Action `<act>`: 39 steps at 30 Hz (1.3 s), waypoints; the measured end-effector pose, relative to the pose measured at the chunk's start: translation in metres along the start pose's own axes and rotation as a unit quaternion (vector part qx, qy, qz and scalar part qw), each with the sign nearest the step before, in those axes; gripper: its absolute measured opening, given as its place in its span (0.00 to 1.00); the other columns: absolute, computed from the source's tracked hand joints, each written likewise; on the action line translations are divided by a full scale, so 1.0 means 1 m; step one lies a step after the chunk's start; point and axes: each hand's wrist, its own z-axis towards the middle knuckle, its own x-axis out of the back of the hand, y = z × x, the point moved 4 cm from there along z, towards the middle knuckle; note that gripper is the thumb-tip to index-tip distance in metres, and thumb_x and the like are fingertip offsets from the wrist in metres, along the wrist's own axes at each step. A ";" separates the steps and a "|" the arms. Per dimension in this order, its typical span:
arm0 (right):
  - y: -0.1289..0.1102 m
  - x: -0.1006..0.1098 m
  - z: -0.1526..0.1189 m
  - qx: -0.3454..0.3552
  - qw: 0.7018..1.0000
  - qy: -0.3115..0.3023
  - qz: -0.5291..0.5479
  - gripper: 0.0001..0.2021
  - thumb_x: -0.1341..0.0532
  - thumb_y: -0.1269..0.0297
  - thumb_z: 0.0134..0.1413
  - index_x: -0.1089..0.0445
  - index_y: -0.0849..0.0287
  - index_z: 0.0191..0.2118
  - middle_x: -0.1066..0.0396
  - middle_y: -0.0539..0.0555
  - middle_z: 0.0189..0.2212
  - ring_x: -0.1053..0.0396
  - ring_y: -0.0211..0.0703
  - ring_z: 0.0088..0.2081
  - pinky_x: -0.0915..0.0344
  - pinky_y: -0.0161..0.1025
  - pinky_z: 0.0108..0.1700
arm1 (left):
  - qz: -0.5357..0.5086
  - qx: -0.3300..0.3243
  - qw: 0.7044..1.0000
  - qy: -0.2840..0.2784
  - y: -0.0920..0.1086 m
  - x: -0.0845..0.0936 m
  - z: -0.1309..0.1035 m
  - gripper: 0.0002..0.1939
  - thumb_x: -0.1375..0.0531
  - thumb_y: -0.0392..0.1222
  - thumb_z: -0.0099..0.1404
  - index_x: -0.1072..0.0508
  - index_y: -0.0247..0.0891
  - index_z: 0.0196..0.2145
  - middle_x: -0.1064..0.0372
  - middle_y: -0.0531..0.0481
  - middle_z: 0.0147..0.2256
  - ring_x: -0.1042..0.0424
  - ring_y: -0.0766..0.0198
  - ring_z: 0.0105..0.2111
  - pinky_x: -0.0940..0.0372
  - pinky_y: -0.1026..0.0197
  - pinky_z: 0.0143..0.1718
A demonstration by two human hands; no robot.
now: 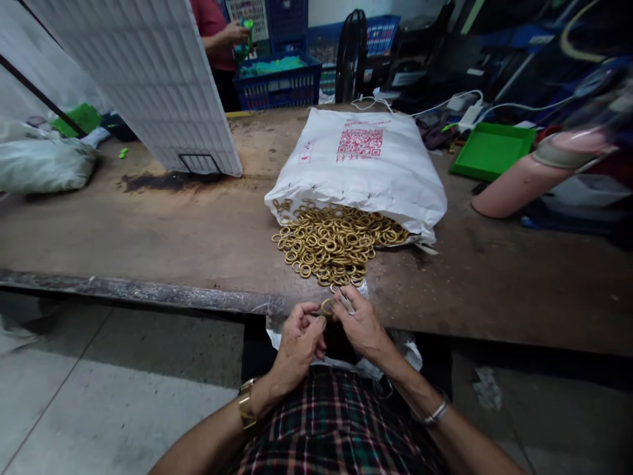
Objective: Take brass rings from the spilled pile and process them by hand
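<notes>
- Small round gold-coloured ring (323, 306) sits between the two hands' fingertips, right by the table (173, 251) edge — it's round, so no long axis.
- Left hand (299, 340): thumb and fingers curled in at the ring; can't tell if they're actually gripping it.
- Right hand (363, 326): pinching a thin silvery metal piece (347, 302), slanted from far-left to near-right.
- Loose gold-coloured ring pile (329, 241) lies straight ahead — right hand's nearer.

Rings (331, 245) before sack (395, 171) on table (173, 244)
</notes>
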 end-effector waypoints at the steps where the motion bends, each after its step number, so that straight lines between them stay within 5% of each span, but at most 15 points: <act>1: 0.002 0.001 -0.003 -0.008 1.000 -0.001 0.023 0.07 0.48 0.60 0.52 0.40 0.57 0.29 0.37 0.46 0.21 0.39 0.36 0.26 0.44 0.32 0.30 | 0.002 -0.005 1.000 0.004 0.002 -0.003 0.002 0.21 0.42 0.54 0.56 0.36 0.35 0.40 0.38 0.58 0.20 0.42 0.73 0.15 0.43 0.69 0.16; 6: 0.007 0.000 -0.011 -0.030 0.996 -0.011 0.081 0.08 0.47 0.59 0.52 0.41 0.57 0.28 0.38 0.45 0.20 0.41 0.35 0.25 0.43 0.33 0.31 | 0.029 -0.033 0.999 0.001 0.010 -0.015 0.009 0.17 0.41 0.54 0.55 0.34 0.34 0.27 0.42 0.58 0.17 0.46 0.74 0.15 0.46 0.69 0.17; 17: 0.001 0.008 -0.009 -0.014 0.995 -0.044 0.092 0.10 0.47 0.58 0.52 0.41 0.58 0.25 0.42 0.44 0.19 0.43 0.33 0.24 0.46 0.31 0.28 | 0.164 -0.173 0.971 0.020 0.025 -0.019 0.010 0.09 0.43 0.42 0.56 0.29 0.34 0.25 0.35 0.53 0.22 0.38 0.70 0.23 0.42 0.67 0.27; 23: 0.007 0.007 -0.008 -0.047 0.992 -0.026 0.116 0.10 0.46 0.59 0.51 0.40 0.58 0.25 0.42 0.44 0.20 0.45 0.33 0.25 0.47 0.31 0.28 | 0.094 -0.036 0.994 -0.041 0.011 -0.019 0.012 0.14 0.45 0.50 0.59 0.34 0.35 0.29 0.42 0.58 0.17 0.46 0.74 0.15 0.49 0.69 0.17; 32: 0.005 0.005 -0.007 -0.054 0.992 -0.062 0.095 0.13 0.50 0.59 0.53 0.37 0.59 0.24 0.37 0.46 0.20 0.40 0.35 0.25 0.44 0.32 0.30 | -0.050 0.017 0.994 -0.093 -0.005 -0.015 0.015 0.17 0.44 0.55 0.58 0.37 0.36 0.28 0.40 0.57 0.20 0.43 0.75 0.15 0.46 0.69 0.18; 39: 0.002 0.011 -0.015 0.035 0.991 -0.051 -0.122 0.09 0.51 0.68 0.53 0.35 0.57 0.32 0.33 0.49 0.23 0.38 0.37 0.25 0.46 0.32 0.29 | -0.050 0.008 0.996 -0.070 0.000 -0.011 0.013 0.18 0.43 0.56 0.57 0.39 0.37 0.28 0.39 0.56 0.23 0.42 0.74 0.17 0.44 0.69 0.19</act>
